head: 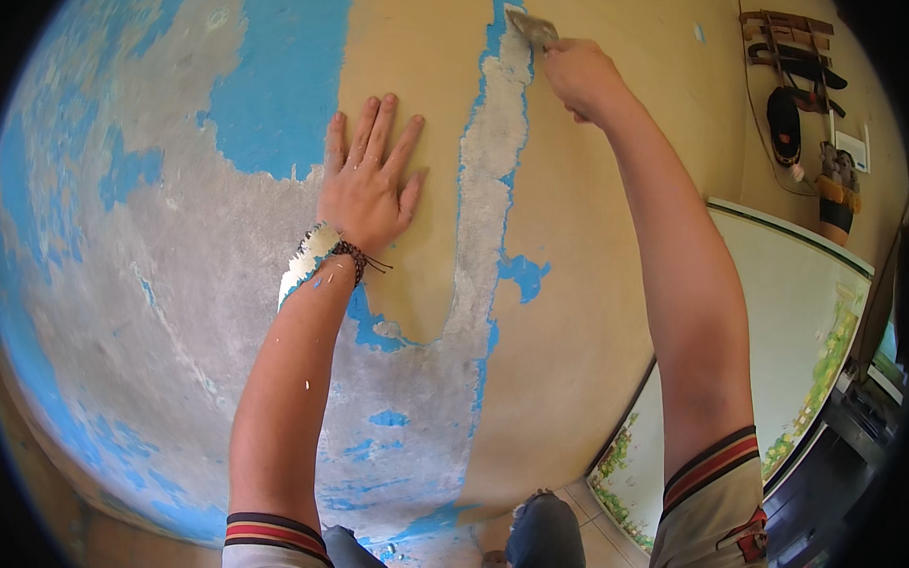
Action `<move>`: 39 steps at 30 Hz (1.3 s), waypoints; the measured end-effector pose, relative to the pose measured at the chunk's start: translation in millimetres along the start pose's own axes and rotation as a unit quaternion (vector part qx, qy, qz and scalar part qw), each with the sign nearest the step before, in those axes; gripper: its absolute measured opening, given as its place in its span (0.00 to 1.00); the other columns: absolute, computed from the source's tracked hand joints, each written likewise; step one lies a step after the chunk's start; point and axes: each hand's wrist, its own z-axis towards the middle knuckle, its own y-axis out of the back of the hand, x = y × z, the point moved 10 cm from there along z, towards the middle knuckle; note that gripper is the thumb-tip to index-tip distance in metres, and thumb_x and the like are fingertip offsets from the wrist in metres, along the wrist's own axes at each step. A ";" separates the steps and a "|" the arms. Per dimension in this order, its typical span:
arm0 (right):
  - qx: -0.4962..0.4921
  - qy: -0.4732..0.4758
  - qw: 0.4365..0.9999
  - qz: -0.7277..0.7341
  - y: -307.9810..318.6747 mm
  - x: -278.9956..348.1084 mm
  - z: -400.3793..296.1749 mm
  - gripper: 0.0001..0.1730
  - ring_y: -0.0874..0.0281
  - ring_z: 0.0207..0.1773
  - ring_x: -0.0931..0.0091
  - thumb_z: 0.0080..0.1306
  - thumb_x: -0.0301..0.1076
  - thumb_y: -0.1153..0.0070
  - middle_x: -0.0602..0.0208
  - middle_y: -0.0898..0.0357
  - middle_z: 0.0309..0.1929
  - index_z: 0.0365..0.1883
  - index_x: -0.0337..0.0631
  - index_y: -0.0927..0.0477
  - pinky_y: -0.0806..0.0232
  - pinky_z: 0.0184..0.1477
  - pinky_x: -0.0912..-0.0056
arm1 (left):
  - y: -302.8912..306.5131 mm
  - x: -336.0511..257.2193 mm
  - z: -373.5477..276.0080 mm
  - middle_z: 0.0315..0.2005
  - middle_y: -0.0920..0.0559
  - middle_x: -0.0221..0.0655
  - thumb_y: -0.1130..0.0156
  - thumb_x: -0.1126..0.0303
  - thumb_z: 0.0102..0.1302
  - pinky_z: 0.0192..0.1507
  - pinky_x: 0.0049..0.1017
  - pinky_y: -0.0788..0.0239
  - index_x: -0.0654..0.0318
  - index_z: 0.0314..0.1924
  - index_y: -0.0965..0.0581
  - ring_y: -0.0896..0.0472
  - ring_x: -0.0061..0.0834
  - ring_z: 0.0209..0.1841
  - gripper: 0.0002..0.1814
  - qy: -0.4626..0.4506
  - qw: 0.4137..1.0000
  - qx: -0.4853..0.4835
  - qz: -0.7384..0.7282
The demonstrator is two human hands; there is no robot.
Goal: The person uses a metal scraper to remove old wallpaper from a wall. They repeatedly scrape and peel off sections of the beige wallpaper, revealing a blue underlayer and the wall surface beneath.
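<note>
With fingers spread, my left hand (371,187) lies flat against the yellow-painted wall (409,64), beside a blue paint patch (281,83). A peeled paint flake (305,264) rests at the left wrist, next to a braided bracelet (358,262). My right hand (585,78) grips a putty knife (532,27), whose blade meets the wall at the top of a stripped grey strip (493,143) edged in blue. The fingers hide most of its handle. Small paint chips cling to the left forearm.
To the right stands a white board or panel (778,273) with floral edging. Caps and belts hang on a rack (800,63) by a white router (851,150). Paint debris (392,551) lies on the tiled floor (603,548) near my legs.
</note>
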 end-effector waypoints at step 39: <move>-0.064 -0.027 0.990 0.125 -50.3 -21.2 -67.2 0.23 0.15 0.37 0.57 0.68 0.36 0.59 0.50 0.16 0.45 0.59 0.42 0.22 0.22 0.34 0.60 | -0.8 6.2 -4.7 0.75 0.44 0.39 0.49 0.55 0.70 0.78 0.48 0.67 0.49 0.72 0.37 0.50 0.36 0.78 0.31 0.012 1.000 0.005 -0.007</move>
